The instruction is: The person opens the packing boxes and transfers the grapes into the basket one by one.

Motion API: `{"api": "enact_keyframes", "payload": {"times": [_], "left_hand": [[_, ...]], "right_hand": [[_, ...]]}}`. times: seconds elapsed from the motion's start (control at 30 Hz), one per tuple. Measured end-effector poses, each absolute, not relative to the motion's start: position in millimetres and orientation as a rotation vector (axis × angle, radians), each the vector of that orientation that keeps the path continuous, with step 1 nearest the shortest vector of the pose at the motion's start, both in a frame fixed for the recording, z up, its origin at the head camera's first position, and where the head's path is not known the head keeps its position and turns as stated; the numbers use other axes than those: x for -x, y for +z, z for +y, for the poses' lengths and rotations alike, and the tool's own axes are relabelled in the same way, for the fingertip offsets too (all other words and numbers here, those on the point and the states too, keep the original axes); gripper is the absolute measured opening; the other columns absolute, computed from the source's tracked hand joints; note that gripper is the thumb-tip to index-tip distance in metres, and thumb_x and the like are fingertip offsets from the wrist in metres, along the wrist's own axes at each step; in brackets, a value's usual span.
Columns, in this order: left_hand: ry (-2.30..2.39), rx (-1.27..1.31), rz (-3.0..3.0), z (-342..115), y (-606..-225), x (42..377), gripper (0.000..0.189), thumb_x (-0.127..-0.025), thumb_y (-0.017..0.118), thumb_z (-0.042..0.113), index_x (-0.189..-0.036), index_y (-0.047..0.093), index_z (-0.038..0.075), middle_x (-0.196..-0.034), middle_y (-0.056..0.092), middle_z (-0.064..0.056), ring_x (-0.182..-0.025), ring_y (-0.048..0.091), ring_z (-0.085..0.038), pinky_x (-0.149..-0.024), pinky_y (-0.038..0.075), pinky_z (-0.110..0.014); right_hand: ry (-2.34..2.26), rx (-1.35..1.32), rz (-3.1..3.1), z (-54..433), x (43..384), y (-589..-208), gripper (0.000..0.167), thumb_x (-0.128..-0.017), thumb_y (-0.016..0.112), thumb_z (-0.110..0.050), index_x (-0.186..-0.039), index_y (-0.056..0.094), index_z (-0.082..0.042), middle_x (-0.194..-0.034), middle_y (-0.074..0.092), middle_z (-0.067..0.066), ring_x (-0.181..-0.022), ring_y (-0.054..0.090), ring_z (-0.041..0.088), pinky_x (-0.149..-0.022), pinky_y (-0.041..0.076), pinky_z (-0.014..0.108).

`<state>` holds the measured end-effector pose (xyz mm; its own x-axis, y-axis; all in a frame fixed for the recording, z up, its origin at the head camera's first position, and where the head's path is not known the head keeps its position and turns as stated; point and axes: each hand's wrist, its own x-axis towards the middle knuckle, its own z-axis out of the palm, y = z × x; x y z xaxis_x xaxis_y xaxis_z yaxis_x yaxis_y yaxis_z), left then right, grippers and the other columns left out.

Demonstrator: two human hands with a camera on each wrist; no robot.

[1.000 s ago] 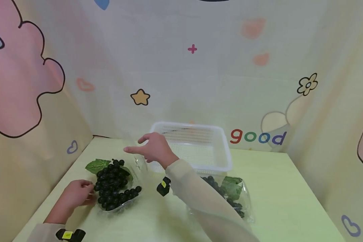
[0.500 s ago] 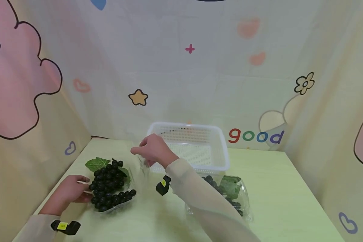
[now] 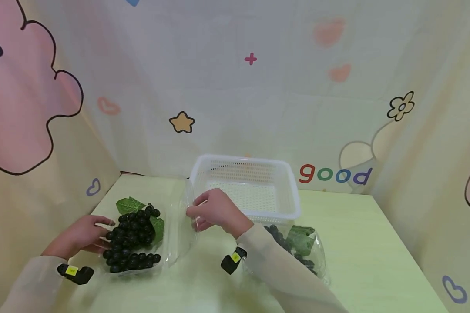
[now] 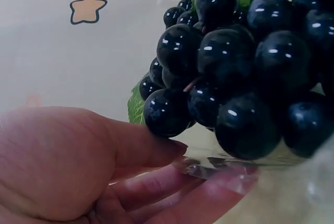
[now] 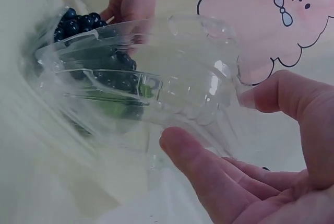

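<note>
A bunch of dark grapes (image 3: pixel 129 237) with green leaves (image 3: pixel 158 228) lies in a clear plastic clamshell box (image 3: pixel 135 273) at the left of the table. My left hand (image 3: pixel 80 234) holds the box's left edge; in the left wrist view the thumb (image 4: pixel 151 143) lies at the rim just under the grapes (image 4: pixel 229 51), other fingers beneath. My right hand (image 3: pixel 221 213) pinches the edge of the raised, hinged lid (image 3: pixel 180 243). In the right wrist view, the thumb and fingers are on either side of the clear lid (image 5: pixel 193 78).
Behind the right hand stands a white perforated plastic basket (image 3: pixel 293 191) by the curtain. A second clear box with grapes and a leaf (image 3: pixel 300 241) sits right of centre, partly covered by the right sleeve (image 3: pixel 282 274). A printed curtain (image 3: pixel 235 108) surrounds the table.
The right hand has gone from an extended forefinger to pinching the lid, and moved right and nearer. The box with grapes and the left hand have shifted left; the lid now stands upright.
</note>
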<state>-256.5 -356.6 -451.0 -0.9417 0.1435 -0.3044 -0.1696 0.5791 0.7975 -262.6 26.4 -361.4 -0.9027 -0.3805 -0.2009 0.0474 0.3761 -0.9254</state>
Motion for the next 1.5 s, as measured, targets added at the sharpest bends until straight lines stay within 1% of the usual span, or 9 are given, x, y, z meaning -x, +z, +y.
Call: {"api": "enact_keyframes", "payload": {"times": [0.23,0.3,0.47,0.7,0.93,1.1,1.27,1.37,1.5], "left_hand": [[1.226,0.002,2.471,-367.0,-445.4,259.3,0.048,-0.099,0.046,0.003,-0.141,0.041,-0.020,-0.119,0.065,-0.034,-0.088,0.076,-0.029,-0.069,0.064,-0.043],[1.206,-0.002,2.471,-369.4,-443.8,259.5,0.047,-0.099,0.046,0.003,-0.141,0.041,-0.020,-0.120,0.065,-0.035,-0.087,0.076,-0.028,-0.069,0.063,-0.043],[1.159,-0.001,2.481,-373.1,-441.3,259.5,0.046,-0.099,0.045,0.003,-0.140,0.043,-0.019,-0.121,0.064,-0.036,-0.083,0.075,-0.026,-0.066,0.063,-0.043],[1.129,0.007,2.477,-376.2,-441.5,259.3,0.044,-0.103,0.045,0.004,-0.142,0.043,-0.016,-0.116,0.067,-0.027,-0.078,0.073,-0.024,-0.065,0.062,-0.042],[1.079,-0.012,2.498,-375.6,-438.9,259.2,0.043,-0.103,0.047,0.006,-0.141,0.046,-0.015,-0.114,0.067,-0.023,-0.076,0.071,-0.023,-0.065,0.062,-0.041],[1.077,-0.017,2.497,-375.4,-436.2,258.8,0.041,-0.104,0.047,0.004,-0.140,0.047,-0.014,-0.108,0.068,-0.016,-0.073,0.068,-0.022,-0.064,0.062,-0.041],[1.058,-0.028,2.505,-374.0,-434.0,258.3,0.040,-0.104,0.047,0.003,-0.139,0.048,-0.014,-0.115,0.068,-0.027,-0.075,0.069,-0.022,-0.065,0.062,-0.041],[1.063,-0.030,2.505,-375.2,-435.8,260.0,0.040,-0.103,0.047,0.003,-0.140,0.048,-0.014,-0.118,0.067,-0.030,-0.078,0.071,-0.023,-0.066,0.062,-0.041],[1.094,-0.019,2.501,-377.0,-440.0,263.0,0.042,-0.103,0.049,0.005,-0.140,0.048,-0.014,-0.115,0.069,-0.025,-0.080,0.072,-0.022,-0.067,0.063,-0.042]], "right_hand": [[-1.732,0.287,2.054,37.4,243.4,-382.0,0.033,-0.084,0.075,-0.010,-0.113,0.064,0.003,-0.093,0.077,0.023,-0.068,0.076,0.023,-0.073,0.064,0.038],[-1.776,0.294,1.994,40.1,236.9,-387.3,0.038,-0.085,0.075,-0.009,-0.117,0.062,0.006,-0.092,0.077,0.021,-0.069,0.076,0.023,-0.075,0.064,0.039],[-1.878,0.257,1.875,44.3,221.5,-399.9,0.046,-0.086,0.074,-0.008,-0.125,0.058,0.010,-0.101,0.077,0.020,-0.075,0.077,0.025,-0.077,0.064,0.041],[-1.993,0.186,1.775,47.8,202.8,-419.0,0.049,-0.085,0.074,-0.004,-0.127,0.056,0.013,-0.110,0.073,0.030,-0.080,0.078,0.029,-0.076,0.064,0.042],[-2.021,0.128,1.742,53.2,186.9,-433.3,0.052,-0.090,0.071,-0.003,-0.134,0.050,0.016,-0.107,0.074,0.021,-0.087,0.078,0.034,-0.076,0.064,0.040],[-2.001,0.100,1.748,53.4,178.6,-440.5,0.056,-0.091,0.067,-0.001,-0.138,0.044,0.018,-0.111,0.073,0.025,-0.092,0.077,0.035,-0.077,0.064,0.038],[-1.976,0.078,1.760,53.9,174.6,-448.6,0.060,-0.094,0.063,-0.001,-0.142,0.035,0.021,-0.117,0.070,0.028,-0.098,0.076,0.039,-0.078,0.064,0.037],[-1.937,0.067,1.789,53.4,175.0,-455.2,0.055,-0.098,0.060,-0.002,-0.141,0.036,0.022,-0.119,0.068,0.027,-0.101,0.075,0.039,-0.080,0.063,0.036],[-1.893,0.065,1.850,51.0,175.3,-466.0,0.045,-0.101,0.057,-0.004,-0.135,0.041,0.021,-0.117,0.067,0.025,-0.098,0.075,0.038,-0.079,0.063,0.035]]}}
